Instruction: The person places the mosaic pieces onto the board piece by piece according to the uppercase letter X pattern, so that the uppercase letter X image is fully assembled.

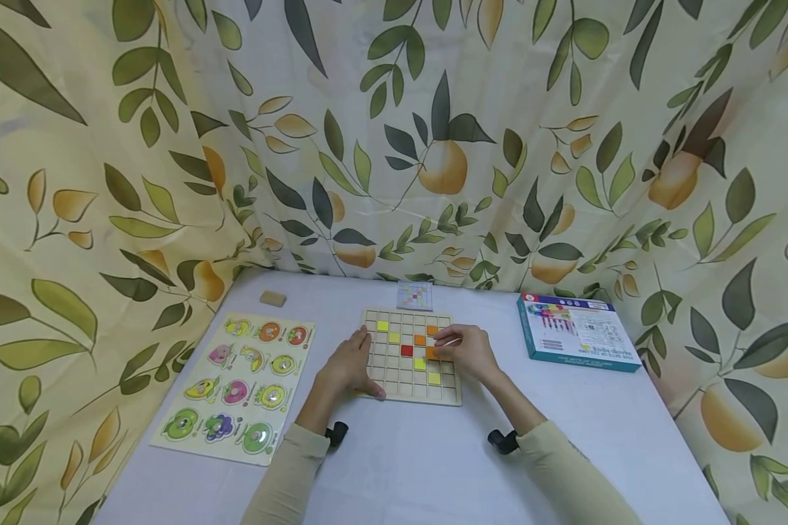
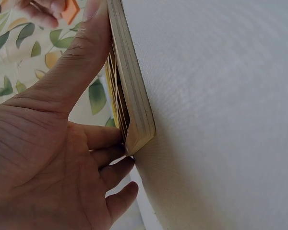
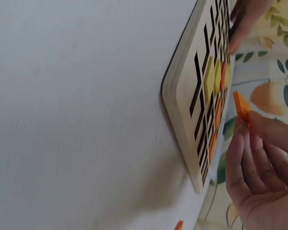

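A square wooden grid board (image 1: 387,375) lies on the table with several yellow tiles, a red tile (image 1: 407,351) and orange tiles (image 1: 420,340) in its cells. My left hand (image 1: 344,364) rests at its near left corner, thumb along the near edge and fingers against the left side; the left wrist view shows them touching the edge. Just above the board's right part, my right hand (image 1: 469,354) pinches an orange tile (image 3: 241,108) between thumb and fingertips. Another orange piece (image 3: 178,225) shows partly at the bottom of the right wrist view.
On the left lies a fruit picture board (image 1: 233,386), with a small tan block (image 1: 273,298) behind it. A small patterned card (image 1: 414,295) sits beyond the grid board. At the right is a teal-edged box (image 1: 578,332). Leaf-patterned cloth (image 1: 394,146) surrounds the table.
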The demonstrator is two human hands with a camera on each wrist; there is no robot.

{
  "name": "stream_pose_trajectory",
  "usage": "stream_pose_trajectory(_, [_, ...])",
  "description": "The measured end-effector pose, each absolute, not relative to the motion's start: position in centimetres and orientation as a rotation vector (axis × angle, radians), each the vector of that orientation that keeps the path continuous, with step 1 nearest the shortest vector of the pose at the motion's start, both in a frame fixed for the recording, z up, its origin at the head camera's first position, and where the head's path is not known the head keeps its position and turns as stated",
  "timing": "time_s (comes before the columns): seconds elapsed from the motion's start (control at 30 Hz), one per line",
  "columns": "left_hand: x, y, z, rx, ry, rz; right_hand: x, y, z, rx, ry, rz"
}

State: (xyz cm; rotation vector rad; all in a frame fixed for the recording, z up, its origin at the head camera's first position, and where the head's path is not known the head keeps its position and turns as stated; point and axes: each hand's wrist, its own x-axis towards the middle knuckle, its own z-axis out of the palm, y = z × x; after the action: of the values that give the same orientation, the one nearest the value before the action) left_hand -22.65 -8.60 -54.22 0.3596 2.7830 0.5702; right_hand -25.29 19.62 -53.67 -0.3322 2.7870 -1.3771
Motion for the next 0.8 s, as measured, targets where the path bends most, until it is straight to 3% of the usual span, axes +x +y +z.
stream_pose_trajectory(0.8, [-23.0,-8.7,-54.6,0.401,2.783,0.496,-25.6,13.5,-55.5,-0.454,2.671,-1.448])
